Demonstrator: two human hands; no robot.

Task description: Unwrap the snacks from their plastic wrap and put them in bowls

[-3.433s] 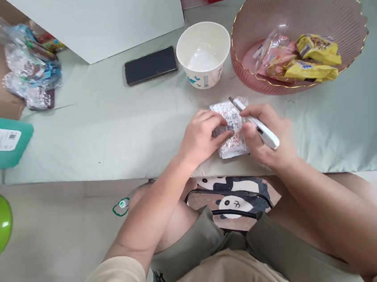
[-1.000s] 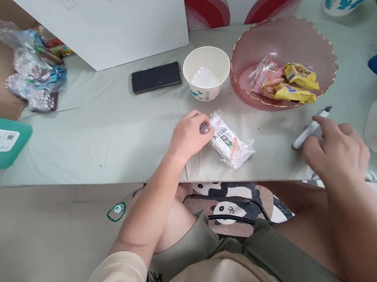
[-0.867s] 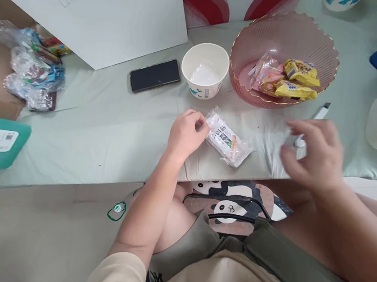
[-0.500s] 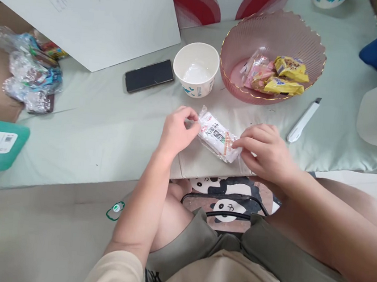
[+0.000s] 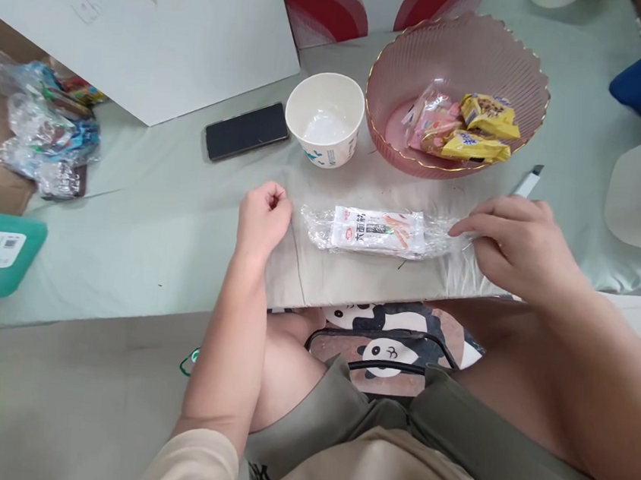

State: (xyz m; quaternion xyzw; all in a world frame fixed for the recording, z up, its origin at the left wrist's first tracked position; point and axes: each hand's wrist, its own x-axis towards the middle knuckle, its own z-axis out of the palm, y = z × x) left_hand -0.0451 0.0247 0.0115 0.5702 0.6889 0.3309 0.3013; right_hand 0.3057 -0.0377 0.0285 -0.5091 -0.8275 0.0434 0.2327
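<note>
A white snack packet (image 5: 379, 229) with red and dark print lies flat near the table's front edge. Clear plastic wrap (image 5: 319, 228) surrounds it and sticks out past both its ends. At the wrap's right end, the fingers of my right hand (image 5: 518, 242) are closed on the film. My left hand (image 5: 264, 219) rests on the table left of the wrap, with a small gap showing between them. Its fingers are curled together, and whatever may be inside them is hidden. Behind the packet stands a white paper bowl (image 5: 329, 153) with something clear inside.
A pink scalloped bowl (image 5: 379, 116) holds several wrapped snacks (image 5: 484, 127). Past my right hand lies a utility knife (image 5: 528, 181), partly covered. A phone (image 5: 247, 131) lies left of the paper bowl. A white bin (image 5: 640, 190) stands right, and bagged snacks (image 5: 51, 128) lie left.
My hands have moved apart, the left one leftward and the right one rightward. The clear wrap is now spread out at both ends, and the packet has turned from slanted to level.
</note>
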